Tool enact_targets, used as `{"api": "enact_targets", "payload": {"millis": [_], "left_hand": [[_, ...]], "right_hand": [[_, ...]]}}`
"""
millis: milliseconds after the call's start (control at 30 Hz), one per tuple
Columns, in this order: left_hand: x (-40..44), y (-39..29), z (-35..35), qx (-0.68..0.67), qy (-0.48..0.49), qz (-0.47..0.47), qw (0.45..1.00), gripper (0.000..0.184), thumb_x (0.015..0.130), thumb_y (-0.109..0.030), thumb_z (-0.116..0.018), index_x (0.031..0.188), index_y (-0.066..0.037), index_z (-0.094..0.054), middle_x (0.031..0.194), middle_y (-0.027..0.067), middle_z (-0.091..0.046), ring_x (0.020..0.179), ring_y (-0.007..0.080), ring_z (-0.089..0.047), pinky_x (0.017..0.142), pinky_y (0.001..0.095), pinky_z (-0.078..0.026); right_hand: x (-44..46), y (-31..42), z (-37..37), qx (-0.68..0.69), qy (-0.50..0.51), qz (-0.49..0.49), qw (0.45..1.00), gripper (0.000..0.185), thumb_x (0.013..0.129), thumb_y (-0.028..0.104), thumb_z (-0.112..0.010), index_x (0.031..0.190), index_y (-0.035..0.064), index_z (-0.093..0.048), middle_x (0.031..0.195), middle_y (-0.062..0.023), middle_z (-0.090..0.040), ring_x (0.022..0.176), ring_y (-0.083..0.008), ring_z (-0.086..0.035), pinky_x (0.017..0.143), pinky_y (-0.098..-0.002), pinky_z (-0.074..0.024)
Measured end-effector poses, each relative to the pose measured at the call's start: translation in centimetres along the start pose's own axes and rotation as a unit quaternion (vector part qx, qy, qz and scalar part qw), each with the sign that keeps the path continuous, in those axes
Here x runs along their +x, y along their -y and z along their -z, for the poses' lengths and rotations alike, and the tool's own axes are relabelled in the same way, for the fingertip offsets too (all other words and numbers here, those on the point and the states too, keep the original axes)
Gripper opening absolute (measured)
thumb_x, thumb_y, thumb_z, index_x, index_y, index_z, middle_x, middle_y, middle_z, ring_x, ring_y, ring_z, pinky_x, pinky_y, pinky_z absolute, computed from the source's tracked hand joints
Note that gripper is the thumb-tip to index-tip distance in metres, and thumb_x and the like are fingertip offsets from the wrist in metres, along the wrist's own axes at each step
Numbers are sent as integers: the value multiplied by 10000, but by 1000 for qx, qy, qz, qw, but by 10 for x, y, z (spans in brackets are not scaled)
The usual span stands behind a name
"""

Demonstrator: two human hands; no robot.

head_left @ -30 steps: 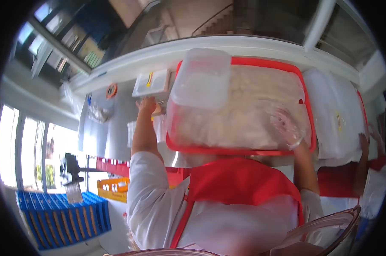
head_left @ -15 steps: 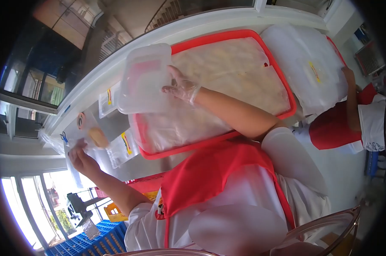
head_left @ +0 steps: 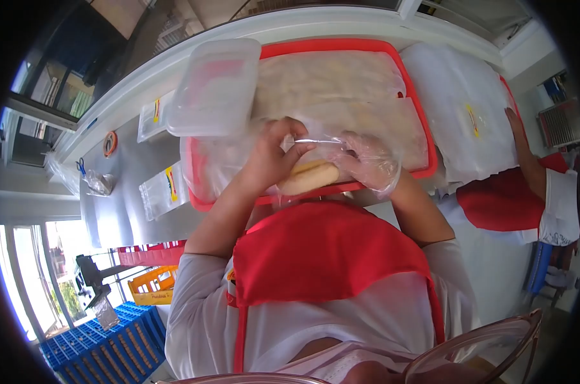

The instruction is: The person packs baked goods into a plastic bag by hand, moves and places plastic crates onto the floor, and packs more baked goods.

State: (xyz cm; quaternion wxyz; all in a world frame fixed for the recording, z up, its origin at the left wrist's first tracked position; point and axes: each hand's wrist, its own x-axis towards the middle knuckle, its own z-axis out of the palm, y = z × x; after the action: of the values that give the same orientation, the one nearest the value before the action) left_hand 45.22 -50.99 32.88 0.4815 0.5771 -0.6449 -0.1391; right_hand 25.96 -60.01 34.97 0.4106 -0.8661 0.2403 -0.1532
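- So the left hand (head_left: pixel 276 152) is bare and its thumb and fingers are pinching one side of a clear bag (head_left: pixel 323 142) by its top edge.
- Right hand (head_left: pixel 372 161) has a see-through glove on, fingers closed on the other side of that same edge.
- The bread roll (head_left: pixel 309 179) hangs just below the fingers, looks to be inside the bag, right by the near rim of the big tray.
- That red tray (head_left: pixel 421 137) sits under and beyond the fingers, full of pale stuff covered in plastic film. Can't make out what the stuff is.
- Left of the fingers and a bit further off, a frosted plastic box (head_left: pixel 219 86) overlaps the tray's corner. Something pinkish shows through; can't tell if it's inside or behind.
- Well right of the fingers, a plastic-covered stack (head_left: pixel 456 105) with a co-worker's hand (head_left: pixel 513 121) at its edge.
- Way off left, below the worktop (head_left: pixel 130 192): a yellow crate (head_left: pixel 152 291) and a blue crate (head_left: pixel 104 339) with rows of brownish things showing through its side.
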Motion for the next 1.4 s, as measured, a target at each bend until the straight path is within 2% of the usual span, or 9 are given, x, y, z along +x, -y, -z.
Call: {"api": "enact_targets", "payload": {"millis": [167, 300, 467, 667, 967, 1067, 1167, 1300, 1400], "left_hand": [[-8, 29, -24, -292, -229, 74, 925, 531, 743, -252, -679, 1161, -31, -437, 1087, 74, -514, 1020, 259, -480, 928, 349, -352], [-32, 25, -17, -617, 63, 312, 720, 560, 783, -301, -642, 1215, -39, -401, 1102, 98, -510, 1012, 235, -525, 814, 365, -485], [-32, 40, -19, -590, 18, 360, 723, 358, 861, -341, -527, 1096, -79, -458, 1060, 102, -535, 934, 253, -569, 718, 399, -532], [-30, 32, -23, -677, -25, 370, 636, 251, 930, -304, -381, 1000, -82, -475, 1070, 132, -537, 941, 282, -565, 742, 417, -520], [-50, 73, -44, -666, -136, 283, 676, 203, 923, -249, -412, 972, -76, -505, 1038, 127, -564, 1017, 262, -512, 888, 417, -418], [-54, 77, -40, -694, -141, 249, 660, 245, 919, -269, -420, 1029, -63, -494, 1049, 130, -561, 1028, 264, -506, 891, 417, -413], [-55, 74, -39, -687, -114, 249, 673, 316, 913, -308, -424, 1093, -51, -468, 1070, 148, -551, 1023, 274, -515, 894, 433, -413], [-56, 72, -41, -691, -76, 275, 664, 393, 899, -361, -436, 1147, -56, -425, 1107, 171, -527, 1023, 303, -519, 880, 472, -422], [-56, 66, -40, -697, -74, 306, 645, 411, 890, -389, -443, 1171, -91, -403, 1124, 175, -515, 1020, 341, -516, 859, 504, -430]], "right_hand": [[-12, -7, 18, 28, -117, 147, 982, 103, 777, 58, -605, 846, 7, -549, 738, -76, -535, 650, -198, -499, 612, -289, -415], [-5, -15, 13, 7, -156, 211, 965, 65, 769, 40, -593, 804, 32, -538, 757, -73, -522, 658, -197, -491, 607, -287, -406], [0, -29, 2, 186, -319, 144, 918, 119, 767, 102, -625, 827, 58, -531, 802, -51, -515, 693, -163, -493, 636, -267, -407], [-9, -27, 6, -7, -233, 96, 968, 298, 746, 206, -679, 927, 41, -510, 780, -33, -508, 693, -118, -487, 643, -237, -411], [-8, -49, -9, 235, -129, -55, 962, 255, 807, 222, -621, 958, 27, -555, 725, -10, -568, 610, -91, -492, 583, -239, -427], [-10, -25, 17, 456, 57, -225, 859, 191, 842, 121, -544, 1022, 56, -549, 822, -16, -561, 671, -67, -481, 623, -237, -417], [-7, -33, 9, 329, 132, -271, 895, 235, 848, 68, -496, 1076, 52, -552, 869, -50, -603, 684, -105, -544, 624, -256, -445], [1, -48, -5, -102, -38, 273, 956, 299, 834, 39, -503, 1130, 57, -537, 943, -81, -615, 696, -146, -592, 636, -262, -469], [-9, -49, -4, -85, 42, 166, 982, 331, 829, 42, -519, 1158, 63, -506, 972, -79, -604, 682, -148, -594, 623, -256, -473]]}}
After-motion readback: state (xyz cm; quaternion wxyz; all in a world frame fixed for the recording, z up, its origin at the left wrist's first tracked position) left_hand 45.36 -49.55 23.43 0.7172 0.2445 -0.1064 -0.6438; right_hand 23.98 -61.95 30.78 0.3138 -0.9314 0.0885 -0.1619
